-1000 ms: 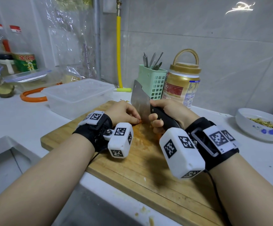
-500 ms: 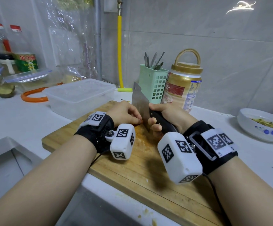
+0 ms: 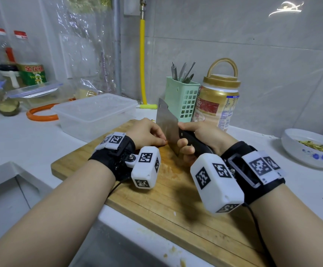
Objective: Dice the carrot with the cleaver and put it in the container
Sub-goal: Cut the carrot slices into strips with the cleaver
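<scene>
Wooden and pale, the cutting board (image 3: 156,199) lay on the white tabletop (image 3: 31,143), and both of your hands worked over its far half. Your right hand (image 3: 201,137) was wrapped around the black handle of the cleaver (image 3: 166,128), whose steel blade stood on edge with its cutting edge down at the board. Your left hand (image 3: 147,132) sat just left of the blade with its fingers curled under, pressing down on the carrot (image 3: 166,142); only a thin orange sliver of it showed between your fingertips and the steel, the rest hidden beneath the hand. Orange crumbs dotted the board near your left wrist. Just beyond the board's far left corner stood the clear plastic container (image 3: 97,114); its contents could not be made out. Behind the cleaver stood a green utensil basket (image 3: 182,99) and a gold-lidded jar (image 3: 216,101). Off to your right was a white bowl (image 3: 311,149) with scraps.
</scene>
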